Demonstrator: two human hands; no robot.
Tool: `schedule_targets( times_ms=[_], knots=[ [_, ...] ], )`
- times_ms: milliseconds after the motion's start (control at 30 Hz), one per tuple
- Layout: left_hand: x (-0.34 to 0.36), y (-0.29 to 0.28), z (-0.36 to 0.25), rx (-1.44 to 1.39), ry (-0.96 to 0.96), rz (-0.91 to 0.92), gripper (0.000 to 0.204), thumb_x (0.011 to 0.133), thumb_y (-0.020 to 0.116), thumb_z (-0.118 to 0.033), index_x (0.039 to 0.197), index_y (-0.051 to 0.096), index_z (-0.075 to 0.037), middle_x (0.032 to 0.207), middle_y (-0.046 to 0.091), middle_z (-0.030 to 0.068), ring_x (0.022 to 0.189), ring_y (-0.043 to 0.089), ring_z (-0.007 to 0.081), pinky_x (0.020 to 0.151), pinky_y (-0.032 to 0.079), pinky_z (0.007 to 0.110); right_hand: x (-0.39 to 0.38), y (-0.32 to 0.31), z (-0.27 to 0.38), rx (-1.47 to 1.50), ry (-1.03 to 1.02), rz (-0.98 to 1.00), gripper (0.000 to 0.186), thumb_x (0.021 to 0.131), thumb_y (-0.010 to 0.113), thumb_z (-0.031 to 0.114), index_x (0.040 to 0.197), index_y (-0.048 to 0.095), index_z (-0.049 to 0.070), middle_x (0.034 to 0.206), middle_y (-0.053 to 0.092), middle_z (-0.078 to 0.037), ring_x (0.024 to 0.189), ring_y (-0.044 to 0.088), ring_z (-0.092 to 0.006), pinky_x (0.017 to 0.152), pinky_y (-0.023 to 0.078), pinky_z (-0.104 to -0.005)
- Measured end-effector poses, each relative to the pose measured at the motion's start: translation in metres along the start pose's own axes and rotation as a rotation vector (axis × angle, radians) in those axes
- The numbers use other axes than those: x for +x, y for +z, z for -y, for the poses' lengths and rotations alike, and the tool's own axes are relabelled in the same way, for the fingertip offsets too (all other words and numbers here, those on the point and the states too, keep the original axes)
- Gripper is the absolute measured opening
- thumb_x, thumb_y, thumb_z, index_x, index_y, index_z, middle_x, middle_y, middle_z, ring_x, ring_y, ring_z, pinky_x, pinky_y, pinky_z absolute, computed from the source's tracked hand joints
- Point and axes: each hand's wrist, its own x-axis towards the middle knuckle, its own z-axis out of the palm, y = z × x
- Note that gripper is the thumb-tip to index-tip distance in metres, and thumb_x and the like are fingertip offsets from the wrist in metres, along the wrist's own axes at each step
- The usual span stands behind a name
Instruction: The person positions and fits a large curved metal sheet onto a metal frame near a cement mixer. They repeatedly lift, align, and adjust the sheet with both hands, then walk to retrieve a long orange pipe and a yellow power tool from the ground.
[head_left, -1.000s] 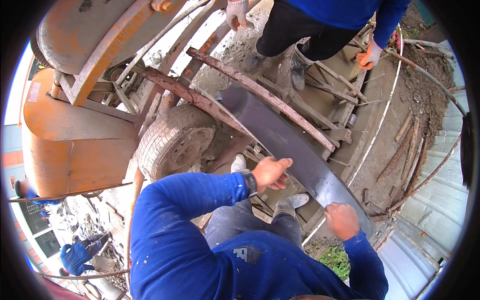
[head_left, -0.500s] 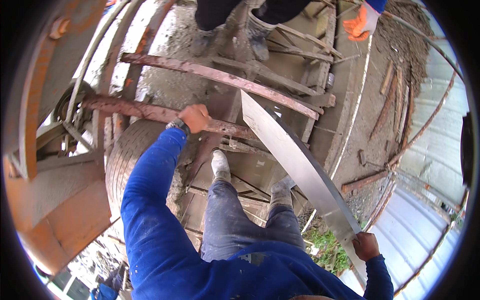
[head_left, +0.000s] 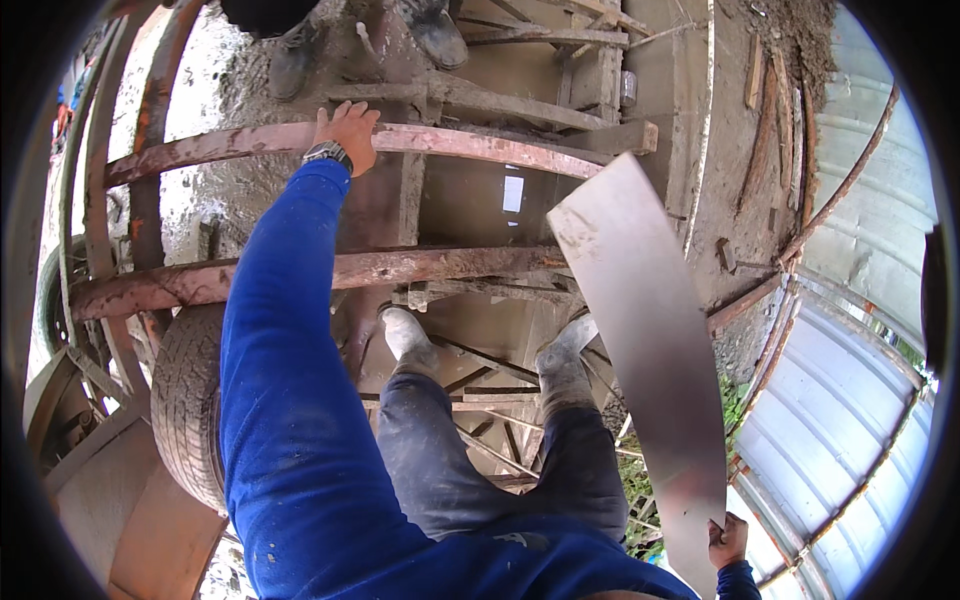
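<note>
My left hand (head_left: 347,135), with a watch at the wrist, lies over the farther reddish beam (head_left: 440,140), its fingers bent across the top. The nearer reddish beam (head_left: 400,268) runs beneath my left forearm. At the lower right my right hand (head_left: 728,540) grips the edge of a long, flat metal straightedge (head_left: 660,350). Its broad silvery face is toward me. The far end, smeared with mud, slants up in front of the right ends of both beams.
My boots (head_left: 405,335) stand among wooden framing (head_left: 500,405) over wet grey ground. A tyre (head_left: 190,410) is at my left, corrugated metal sheets (head_left: 830,430) at the right. Another person's boots (head_left: 435,35) are at the far side. Loose wood strips (head_left: 770,140) lie at far right.
My left hand has moved from the nearer beam to the farther one. The straightedge has turned more upright, its broad face now showing wider. The co-worker's gloved hand has left the view.
</note>
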Motion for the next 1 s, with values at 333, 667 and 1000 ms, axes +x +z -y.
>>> schedule_targets(
  times_ms=[333,667,1000],
  knots=[
    [0.006,0.026,-0.020,0.025,0.068,-0.141,0.054,0.079,0.080,-0.028,0.129,0.064,-0.019,0.128,0.064,0.0031,0.126,0.057,0.0279,0.103,0.041,0.051,-0.010,0.054,-0.047,0.254,0.267,-0.104,0.018,0.090,0.072,0.013,0.096,0.069,-0.004,0.080,0.069,-0.017,0.072,0.067,-0.0291,0.067,0.052,-0.0396],
    [-0.103,-0.022,-0.023,0.024,0.156,-0.014,0.051,0.080,0.080,-0.028,0.128,0.063,-0.018,0.129,0.062,0.0056,0.127,0.054,0.0294,0.102,0.042,0.050,-0.005,0.054,-0.078,0.439,0.274,-0.030,0.025,0.091,0.068,0.005,0.114,0.067,-0.002,0.103,0.072,-0.019,0.093,0.069,-0.0258,0.085,0.053,-0.0386],
    [-0.123,0.073,-0.030,-0.037,0.003,0.093,0.054,0.083,0.065,-0.010,0.136,0.061,-0.021,0.135,0.060,0.0044,0.132,0.051,0.0286,0.109,0.036,0.050,0.012,0.048,-0.044,0.475,0.157,-0.142,0.013,0.090,0.067,0.006,0.098,0.070,-0.004,0.083,0.073,-0.013,0.078,0.070,-0.0243,0.076,0.054,-0.0374]
  ],
)
